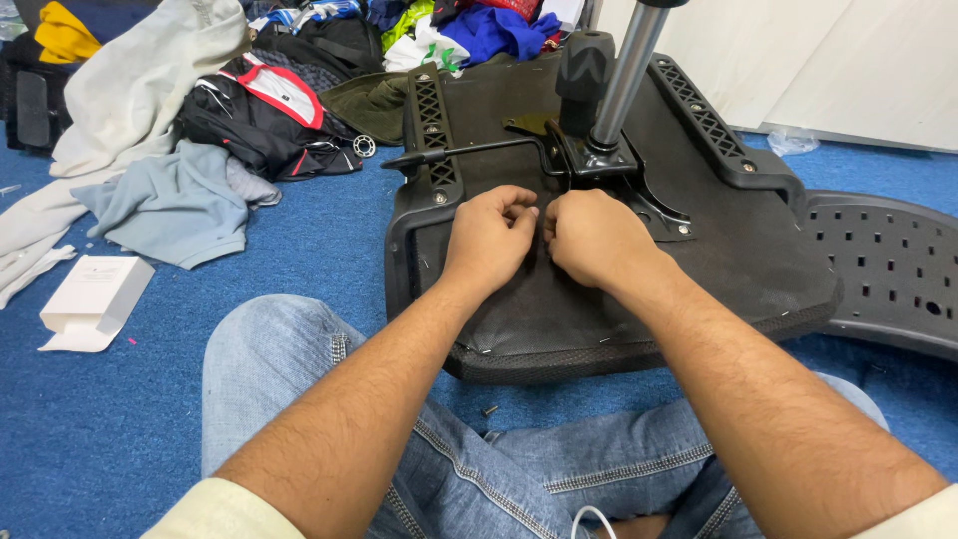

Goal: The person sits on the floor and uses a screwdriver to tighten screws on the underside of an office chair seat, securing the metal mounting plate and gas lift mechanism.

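Grip: left hand [491, 235] and right hand [591, 238] were curled together, pinching something tiny, couldn't tell what.
Spot: upturned chair seat [699, 240], beside the mechanism plate [599, 160].
Risk: that little part could've slipped into the blue carpet [150, 419], like the loose screw [490, 409].

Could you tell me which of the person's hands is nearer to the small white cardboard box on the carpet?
Left. The left hand is closer to the box; the right hand lies beyond it.

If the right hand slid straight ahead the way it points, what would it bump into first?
Probably the black metal plate bolted under the upturned chair seat, where the silver pole stands. The right hand rests closed on the seat just short of it, knuckles toward it. Depth is hard to judge from one view.
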